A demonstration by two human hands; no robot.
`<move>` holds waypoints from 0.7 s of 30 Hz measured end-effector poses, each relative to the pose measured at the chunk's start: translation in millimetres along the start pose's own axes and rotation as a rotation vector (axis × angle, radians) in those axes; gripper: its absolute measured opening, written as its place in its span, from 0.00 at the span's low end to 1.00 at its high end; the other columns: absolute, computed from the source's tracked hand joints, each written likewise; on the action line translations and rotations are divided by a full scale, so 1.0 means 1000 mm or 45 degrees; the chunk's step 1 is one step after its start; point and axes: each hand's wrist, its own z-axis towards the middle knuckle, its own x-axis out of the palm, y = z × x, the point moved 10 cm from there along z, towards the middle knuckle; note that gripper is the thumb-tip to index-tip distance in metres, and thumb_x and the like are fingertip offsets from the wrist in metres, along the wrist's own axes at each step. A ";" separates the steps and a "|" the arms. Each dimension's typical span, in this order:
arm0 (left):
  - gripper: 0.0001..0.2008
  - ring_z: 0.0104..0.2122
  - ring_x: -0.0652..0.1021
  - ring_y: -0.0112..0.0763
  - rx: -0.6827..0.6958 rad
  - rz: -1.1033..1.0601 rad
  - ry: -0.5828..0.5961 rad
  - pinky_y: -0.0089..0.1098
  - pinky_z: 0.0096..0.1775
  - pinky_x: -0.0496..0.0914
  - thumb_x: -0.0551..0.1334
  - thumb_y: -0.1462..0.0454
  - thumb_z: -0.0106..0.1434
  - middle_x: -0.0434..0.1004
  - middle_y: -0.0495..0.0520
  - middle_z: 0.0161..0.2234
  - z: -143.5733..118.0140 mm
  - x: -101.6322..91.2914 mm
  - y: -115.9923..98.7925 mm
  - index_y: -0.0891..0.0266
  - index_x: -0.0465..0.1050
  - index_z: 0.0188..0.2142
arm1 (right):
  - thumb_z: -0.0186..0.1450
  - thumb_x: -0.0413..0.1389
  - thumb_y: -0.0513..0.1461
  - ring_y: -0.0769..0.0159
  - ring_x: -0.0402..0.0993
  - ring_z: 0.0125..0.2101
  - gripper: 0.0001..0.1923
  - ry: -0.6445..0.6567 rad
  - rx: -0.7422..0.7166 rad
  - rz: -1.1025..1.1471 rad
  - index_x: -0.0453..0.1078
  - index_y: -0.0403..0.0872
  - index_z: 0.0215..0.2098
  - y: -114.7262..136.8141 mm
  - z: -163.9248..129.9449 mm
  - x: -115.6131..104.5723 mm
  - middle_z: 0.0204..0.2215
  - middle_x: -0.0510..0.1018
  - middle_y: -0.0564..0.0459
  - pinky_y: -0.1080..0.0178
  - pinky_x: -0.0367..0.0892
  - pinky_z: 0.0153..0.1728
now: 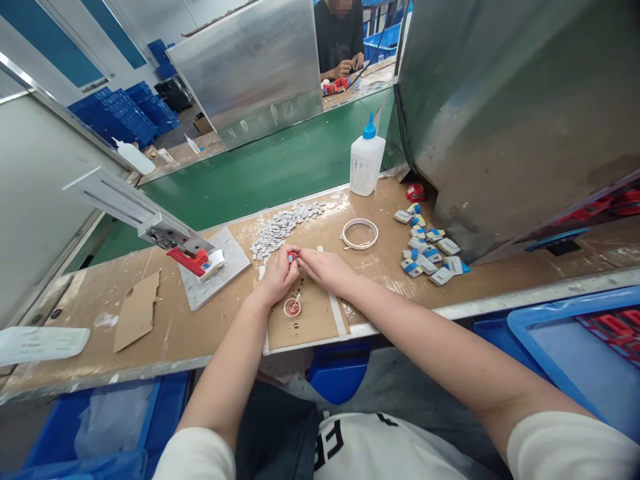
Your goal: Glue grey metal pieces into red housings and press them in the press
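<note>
Between my two hands is a small red part with a bluish-grey face, mostly hidden by fingers. My left hand is closed round its left side. My right hand pinches at its right side, fingertips close to those of the left. Just below my hands stands a small round cup of reddish stuff with a thin white stick in it. A heap of small flat grey pieces lies right behind my hands. To their right is a roll of white tape, lying flat.
A white bottle with a blue nozzle stands at the back edge, before a green belt. Yellow-blue wrapped blocks lie at right beside a metal panel. At left stands a metal press. Across the belt sits another person.
</note>
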 end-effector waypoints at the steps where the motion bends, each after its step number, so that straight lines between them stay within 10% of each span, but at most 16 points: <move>1: 0.13 0.49 0.76 0.41 -0.013 0.005 0.001 0.42 0.53 0.72 0.52 0.63 0.72 0.74 0.60 0.49 0.000 0.001 0.001 0.60 0.63 0.54 | 0.79 0.48 0.41 0.62 0.74 0.35 0.09 -0.013 0.008 0.022 0.67 0.48 0.43 -0.002 0.001 0.001 0.40 0.80 0.48 0.62 0.56 0.33; 21: 0.15 0.42 0.73 0.37 -0.082 -0.338 0.025 0.38 0.48 0.71 0.53 0.58 0.71 0.68 0.57 0.48 -0.003 0.001 0.010 0.59 0.59 0.55 | 0.80 0.44 0.42 0.64 0.71 0.32 0.14 -0.018 -0.150 0.045 0.65 0.49 0.38 0.010 0.001 -0.007 0.35 0.79 0.51 0.62 0.54 0.33</move>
